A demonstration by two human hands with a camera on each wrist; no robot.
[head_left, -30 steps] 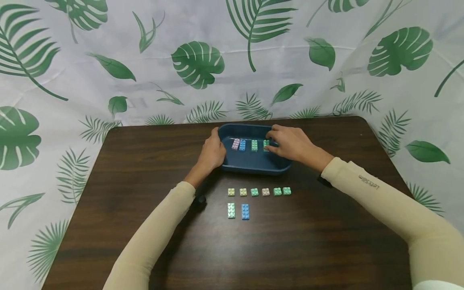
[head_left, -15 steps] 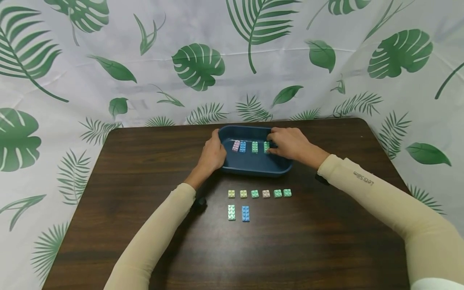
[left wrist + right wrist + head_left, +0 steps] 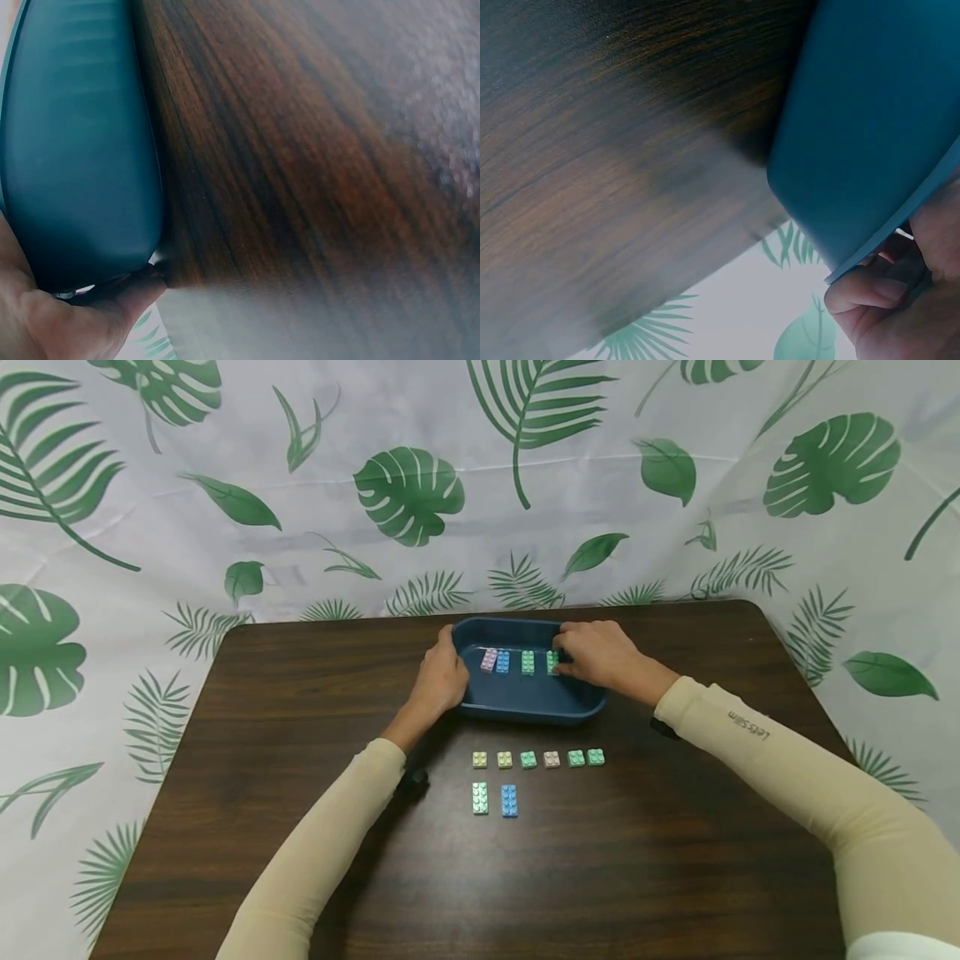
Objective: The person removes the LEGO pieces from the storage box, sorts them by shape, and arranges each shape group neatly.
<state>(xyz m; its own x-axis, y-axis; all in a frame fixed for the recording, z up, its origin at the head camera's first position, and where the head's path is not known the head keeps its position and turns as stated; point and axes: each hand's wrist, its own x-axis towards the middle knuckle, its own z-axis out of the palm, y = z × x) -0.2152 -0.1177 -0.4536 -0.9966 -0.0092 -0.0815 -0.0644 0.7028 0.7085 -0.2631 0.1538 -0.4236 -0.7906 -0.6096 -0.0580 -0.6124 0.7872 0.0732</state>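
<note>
Compared with a second ago, the right forearm has drawn slightly inward, while the right hand [image 3: 597,653] stays by the end green brick [image 3: 552,658]. Its fingers are curled there; I can't tell whether they pinch it. The left hand [image 3: 441,675] grips the one blue tray [image 3: 528,697] by its end, as before. Between the hands, four bricks lie inside: one pink [image 3: 489,660], one blue [image 3: 503,662], two green. Nearer the person than both grips are six short bricks [image 3: 551,760] (two yellow, three green, one pink) and two long ones [image 3: 509,801].
</note>
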